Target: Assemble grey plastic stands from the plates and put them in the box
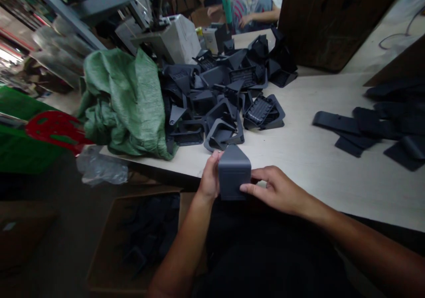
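A dark grey plastic housing with a sloped, pointed top is held in front of my body at the table's near edge. My left hand grips its left side, the fingers mostly behind it. On the other side, my right hand pinches the right edge, thumb on the front face and fingers behind. Just beyond lies a pile of similar dark plastic housings, some showing open frames and ribbed insides. One open-framed housing lies nearest to my left hand.
Flat dark strips lie on the table at right. A green woven sack slumps at the left edge. Below stands a cardboard box holding dark parts. A large brown carton stands behind, near a seated person. A red stool is left.
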`<control>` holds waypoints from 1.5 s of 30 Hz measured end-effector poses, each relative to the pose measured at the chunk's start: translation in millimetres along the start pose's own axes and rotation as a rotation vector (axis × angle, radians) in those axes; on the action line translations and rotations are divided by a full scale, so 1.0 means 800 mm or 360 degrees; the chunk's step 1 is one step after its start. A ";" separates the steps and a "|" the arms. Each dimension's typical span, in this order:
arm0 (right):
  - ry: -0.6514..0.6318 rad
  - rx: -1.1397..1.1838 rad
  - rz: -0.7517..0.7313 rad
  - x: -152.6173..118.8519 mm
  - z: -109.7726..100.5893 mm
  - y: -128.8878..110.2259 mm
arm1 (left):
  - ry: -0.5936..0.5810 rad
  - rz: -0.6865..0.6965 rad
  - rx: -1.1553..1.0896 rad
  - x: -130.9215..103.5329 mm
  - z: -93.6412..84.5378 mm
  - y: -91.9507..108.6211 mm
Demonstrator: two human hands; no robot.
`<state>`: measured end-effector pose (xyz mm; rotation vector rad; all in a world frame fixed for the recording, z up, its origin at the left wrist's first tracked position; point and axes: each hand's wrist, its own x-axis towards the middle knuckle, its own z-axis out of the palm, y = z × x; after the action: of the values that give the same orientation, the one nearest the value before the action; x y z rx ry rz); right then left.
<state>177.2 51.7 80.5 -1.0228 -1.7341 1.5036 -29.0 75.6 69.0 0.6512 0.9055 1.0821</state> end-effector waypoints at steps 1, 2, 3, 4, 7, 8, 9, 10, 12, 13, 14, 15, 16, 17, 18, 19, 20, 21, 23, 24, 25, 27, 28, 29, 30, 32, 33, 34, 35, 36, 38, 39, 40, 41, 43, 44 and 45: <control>-0.0044 -0.0178 -0.0023 -0.002 0.000 0.000 | -0.0066 -0.0095 -0.0047 0.004 0.003 0.002; -0.0080 -0.0292 -0.0036 -0.004 0.001 0.001 | -0.0133 -0.0194 -0.0093 0.007 0.006 0.003; -0.0097 -0.0321 -0.0045 -0.005 0.002 0.002 | -0.0179 -0.0276 -0.0141 0.009 0.009 0.004; -0.0089 -0.0269 -0.0049 -0.006 0.004 0.004 | -0.0190 -0.0321 -0.0193 0.009 0.014 0.004; -0.0020 0.0069 -0.0052 -0.008 0.010 0.006 | -0.0096 -0.0257 -0.0295 0.003 0.032 -0.001; 0.0041 0.0164 -0.0060 -0.009 0.014 0.006 | -0.0044 -0.0161 -0.0293 -0.001 0.040 -0.004; 0.0124 0.0232 -0.0073 -0.010 0.018 0.006 | 0.0001 -0.0055 -0.0273 -0.005 0.046 -0.008; 0.0213 0.0278 -0.0095 -0.012 0.022 0.005 | 0.0036 0.0039 -0.0237 -0.010 0.053 -0.011; 0.0356 0.0309 -0.0151 -0.015 0.030 0.004 | 0.0080 0.0174 -0.0167 -0.017 0.062 -0.017; 0.0394 0.0300 -0.0173 -0.015 0.032 0.004 | 0.0088 0.0207 -0.0141 -0.020 0.065 -0.018; 0.0408 0.0284 -0.0189 -0.016 0.034 0.004 | 0.0087 0.0226 -0.0120 -0.021 0.066 -0.019; 0.0405 0.0267 -0.0199 -0.016 0.035 0.004 | 0.0084 0.0243 -0.0101 -0.023 0.066 -0.019; 0.0390 0.0252 -0.0206 -0.015 0.034 0.005 | 0.0084 0.0264 -0.0083 -0.023 0.066 -0.018; 0.0369 0.0242 -0.0215 -0.014 0.033 0.006 | 0.0089 0.0292 -0.0065 -0.023 0.064 -0.017; 0.0338 0.0234 -0.0227 -0.013 0.030 0.007 | 0.0091 0.0320 -0.0047 -0.023 0.063 -0.015; 0.0303 0.0228 -0.0238 -0.012 0.028 0.007 | 0.0087 0.0340 -0.0032 -0.022 0.061 -0.013; 0.0272 0.0221 -0.0246 -0.012 0.025 0.008 | 0.0072 0.0347 -0.0022 -0.022 0.060 -0.012; 0.0246 0.0214 -0.0249 -0.012 0.023 0.009 | 0.0043 0.0339 -0.0019 -0.022 0.058 -0.010; 0.0198 0.0214 -0.0235 -0.014 0.019 0.010 | -0.0032 0.0299 -0.0040 -0.024 0.056 -0.009; 0.0176 0.0226 -0.0223 -0.016 0.017 0.009 | -0.0059 0.0285 -0.0047 -0.025 0.056 -0.009; 0.0159 0.0246 -0.0213 -0.017 0.016 0.009 | -0.0066 0.0288 -0.0046 -0.027 0.056 -0.010; 0.0145 0.0313 -0.0206 -0.019 0.016 0.009 | -0.0015 0.0335 -0.0033 -0.030 0.057 -0.012; 0.0152 0.0352 -0.0206 -0.020 0.017 0.009 | 0.0026 0.0366 -0.0024 -0.031 0.057 -0.013; 0.0160 0.0386 -0.0204 -0.020 0.018 0.009 | 0.0064 0.0389 -0.0017 -0.032 0.058 -0.014; 0.0156 0.0414 -0.0197 -0.019 0.019 0.010 | 0.0089 0.0399 -0.0012 -0.033 0.058 -0.014; 0.0113 0.0453 -0.0158 -0.017 0.020 0.011 | 0.0097 0.0386 -0.0012 -0.034 0.058 -0.015; 0.0088 0.0458 -0.0132 -0.016 0.019 0.012 | 0.0092 0.0363 -0.0021 -0.033 0.058 -0.014; 0.0073 0.0451 -0.0109 -0.016 0.018 0.012 | 0.0094 0.0334 -0.0045 -0.032 0.059 -0.013; 0.0081 0.0430 -0.0095 -0.016 0.017 0.012 | 0.0101 0.0296 -0.0087 -0.031 0.059 -0.012; 0.0109 0.0393 -0.0089 -0.016 0.014 0.012 | 0.0114 0.0249 -0.0143 -0.029 0.059 -0.011; 0.0169 0.0284 -0.0093 -0.019 0.009 0.013 | 0.0161 0.0141 -0.0288 -0.025 0.059 -0.009; 0.0187 0.0233 -0.0088 -0.021 0.007 0.015 | 0.0199 0.0087 -0.0366 -0.022 0.058 -0.008; 0.0198 0.0195 -0.0073 -0.024 0.005 0.018 | 0.0249 0.0035 -0.0438 -0.020 0.056 -0.008; 0.0198 0.0170 -0.0048 -0.027 0.003 0.021 | 0.0305 -0.0016 -0.0497 -0.017 0.054 -0.009; 0.0207 0.0156 0.0020 -0.032 0.003 0.028 | 0.0407 -0.0140 -0.0550 -0.012 0.049 -0.015; 0.0235 0.0164 0.0053 -0.034 0.003 0.032 | 0.0436 -0.0209 -0.0544 -0.010 0.046 -0.020; 0.0275 0.0178 0.0081 -0.036 0.003 0.036 | 0.0450 -0.0264 -0.0519 -0.008 0.043 -0.026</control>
<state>194.0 27.0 53.0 -1.1113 -1.4987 1.4794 8.9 61.3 70.7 0.1519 0.9768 1.1561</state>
